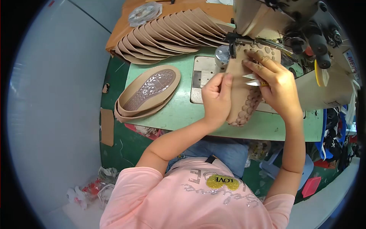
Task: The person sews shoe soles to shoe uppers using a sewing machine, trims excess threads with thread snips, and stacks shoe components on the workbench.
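Gripping the sole (238,95) by its left edge, thumb on top and fingers curled, the left hand (216,98) steadies it at the machine (267,21). The right hand (281,82) lays slightly spread fingers across it, holding snips (253,82) whose parted blades point toward the left thumb. A slip could nick skin or score the sole; a sideways tug might misalign it.

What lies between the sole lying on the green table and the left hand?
In the head view: bare green tabletop, then part of a metal plate.
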### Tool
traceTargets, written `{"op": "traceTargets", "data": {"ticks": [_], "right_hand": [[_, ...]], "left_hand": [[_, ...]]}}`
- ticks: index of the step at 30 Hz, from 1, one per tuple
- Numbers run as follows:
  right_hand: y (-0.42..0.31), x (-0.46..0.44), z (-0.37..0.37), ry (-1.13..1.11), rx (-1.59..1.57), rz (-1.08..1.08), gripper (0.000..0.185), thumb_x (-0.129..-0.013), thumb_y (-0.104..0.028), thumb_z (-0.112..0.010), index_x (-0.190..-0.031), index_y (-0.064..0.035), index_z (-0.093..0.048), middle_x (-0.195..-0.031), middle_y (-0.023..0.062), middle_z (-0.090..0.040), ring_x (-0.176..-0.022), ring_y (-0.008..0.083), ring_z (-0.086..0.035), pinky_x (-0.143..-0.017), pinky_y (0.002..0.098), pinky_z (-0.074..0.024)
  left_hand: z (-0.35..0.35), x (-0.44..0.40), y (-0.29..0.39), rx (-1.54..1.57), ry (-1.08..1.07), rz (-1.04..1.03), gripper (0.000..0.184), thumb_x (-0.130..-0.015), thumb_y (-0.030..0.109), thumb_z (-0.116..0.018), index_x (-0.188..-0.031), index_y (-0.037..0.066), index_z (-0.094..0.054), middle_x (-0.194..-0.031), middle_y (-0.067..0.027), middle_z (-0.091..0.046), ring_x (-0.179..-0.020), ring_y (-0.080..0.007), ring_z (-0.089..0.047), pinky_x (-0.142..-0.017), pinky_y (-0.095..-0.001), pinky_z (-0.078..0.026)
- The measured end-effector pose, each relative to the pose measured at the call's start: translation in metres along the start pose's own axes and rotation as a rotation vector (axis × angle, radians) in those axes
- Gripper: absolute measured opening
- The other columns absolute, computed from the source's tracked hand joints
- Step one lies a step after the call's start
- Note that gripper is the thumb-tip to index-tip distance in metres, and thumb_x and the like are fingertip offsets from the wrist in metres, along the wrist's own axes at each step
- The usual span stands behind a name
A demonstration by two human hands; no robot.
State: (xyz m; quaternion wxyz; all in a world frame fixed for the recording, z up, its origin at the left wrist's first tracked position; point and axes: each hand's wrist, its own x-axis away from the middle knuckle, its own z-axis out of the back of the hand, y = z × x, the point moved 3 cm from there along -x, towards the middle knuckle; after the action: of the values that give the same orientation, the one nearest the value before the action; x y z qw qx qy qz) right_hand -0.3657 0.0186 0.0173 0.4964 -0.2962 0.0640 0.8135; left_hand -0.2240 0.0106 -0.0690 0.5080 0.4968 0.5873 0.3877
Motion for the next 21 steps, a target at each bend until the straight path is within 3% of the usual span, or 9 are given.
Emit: {"op": "traceTargets", "data": {"ticks": [3,7,9,12,15,21], "right_hand": [[0.000,0.002,-0.003,0.052,0.064,0.020,0.027,-0.073,-0.004,-0.065,-0.099,-0.0085,-0.067,-0.105,0.0070,-0.064,-0.080,0.0267,-0.063,-0.068,0.0345,-0.0520],[-0.008,0.039,-0.012,0.167,-0.025,0.116,0.040,-0.061,-0.006,-0.069,-0.101,-0.0061,-0.066,-0.112,0.0124,-0.062,-0.076,0.0249,-0.062,-0.062,0.0327,-0.0513],[-0.027,0.064,-0.019,0.083,-0.119,0.062,0.047,-0.056,-0.009,-0.071,-0.103,-0.0060,-0.066,-0.118,0.0133,-0.059,-0.070,0.0210,-0.058,-0.057,0.0299,-0.0485],[-0.039,0.084,-0.029,0.052,0.025,0.040,0.054,-0.058,-0.014,-0.072,-0.111,-0.0128,-0.064,-0.124,0.0105,-0.056,-0.061,0.0163,-0.048,-0.051,0.0272,-0.0436],[-0.037,0.092,-0.039,0.106,0.145,0.067,0.053,-0.063,-0.015,-0.070,-0.115,-0.0174,-0.063,-0.126,0.0086,-0.055,-0.058,0.0139,-0.045,-0.048,0.0254,-0.0419],[-0.026,0.092,-0.031,0.113,0.054,0.081,0.048,-0.065,-0.013,-0.069,-0.113,-0.0171,-0.065,-0.126,0.0091,-0.056,-0.056,0.0136,-0.044,-0.049,0.0242,-0.0426]], "left_hand": [[-0.011,0.002,0.001,0.136,0.055,0.007,0.026,-0.095,0.021,-0.051,-0.087,-0.001,-0.062,-0.073,0.0023,-0.059,-0.063,-0.0014,-0.048,-0.056,-0.0186,-0.040],[-0.016,0.004,-0.009,0.048,0.033,-0.067,0.023,-0.097,0.017,-0.048,-0.095,-0.002,-0.060,-0.079,0.0000,-0.061,-0.068,-0.0026,-0.050,-0.060,-0.0188,-0.042],[-0.012,0.006,-0.010,0.024,-0.056,-0.073,0.024,-0.097,0.016,-0.044,-0.104,-0.003,-0.059,-0.087,-0.0020,-0.062,-0.075,-0.0037,-0.052,-0.064,-0.0193,-0.044],[0.004,0.003,-0.005,-0.054,-0.205,-0.057,0.028,-0.098,0.015,-0.041,-0.111,-0.004,-0.057,-0.090,-0.0029,-0.063,-0.080,-0.0048,-0.053,-0.069,-0.0198,-0.044],[0.007,-0.001,0.008,-0.011,-0.308,0.020,0.022,-0.096,0.015,-0.045,-0.099,-0.002,-0.058,-0.070,-0.0051,-0.057,-0.062,-0.0064,-0.050,-0.055,-0.0229,-0.042],[0.002,0.001,0.004,-0.034,-0.324,0.060,0.022,-0.096,0.015,-0.047,-0.080,-0.001,-0.051,-0.062,0.0009,-0.046,-0.058,-0.0028,-0.037,-0.049,-0.0226,-0.034]]}}
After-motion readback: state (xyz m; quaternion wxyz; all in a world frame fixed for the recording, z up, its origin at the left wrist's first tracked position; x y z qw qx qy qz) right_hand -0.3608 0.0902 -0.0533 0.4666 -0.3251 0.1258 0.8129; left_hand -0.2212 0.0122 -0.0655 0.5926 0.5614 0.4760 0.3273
